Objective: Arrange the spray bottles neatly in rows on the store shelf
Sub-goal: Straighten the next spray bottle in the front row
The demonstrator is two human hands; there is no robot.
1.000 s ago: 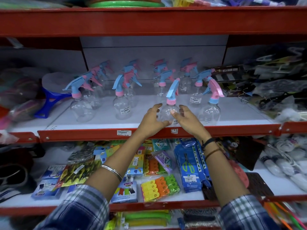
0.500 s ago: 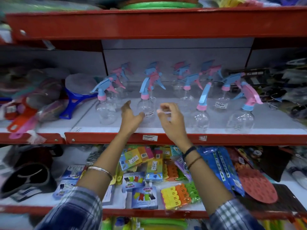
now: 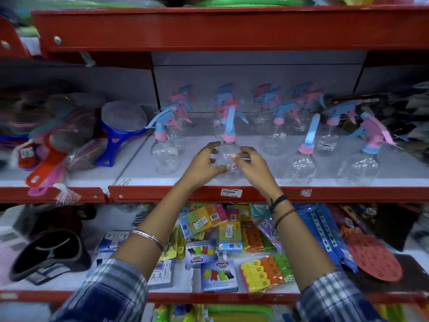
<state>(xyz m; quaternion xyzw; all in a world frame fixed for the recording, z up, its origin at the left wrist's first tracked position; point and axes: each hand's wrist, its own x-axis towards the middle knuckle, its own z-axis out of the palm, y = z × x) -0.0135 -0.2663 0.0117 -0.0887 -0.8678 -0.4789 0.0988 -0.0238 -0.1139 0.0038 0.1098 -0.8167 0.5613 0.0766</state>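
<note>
Centre frame, your left hand (image 3: 204, 162) and right hand (image 3: 251, 167) cup the bottle (image 3: 228, 156) loosely; it looks empty, light, slick, so grip its round belly.

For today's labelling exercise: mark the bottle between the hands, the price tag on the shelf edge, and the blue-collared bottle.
held bottle (image 3: 228, 152), head view, clear belly
price tag (image 3: 231, 192), head view, centre
blue-collared bottle (image 3: 370, 148), head view, collar

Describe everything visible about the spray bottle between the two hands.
The spray bottle is clear, rounded plastic with a pink collar and a blue trigger head pointing up. It stands upright in the front row on the white shelf, second from the left. A small barcode sticker sits low on its front. The left hand and right hand cup its sides.
</note>
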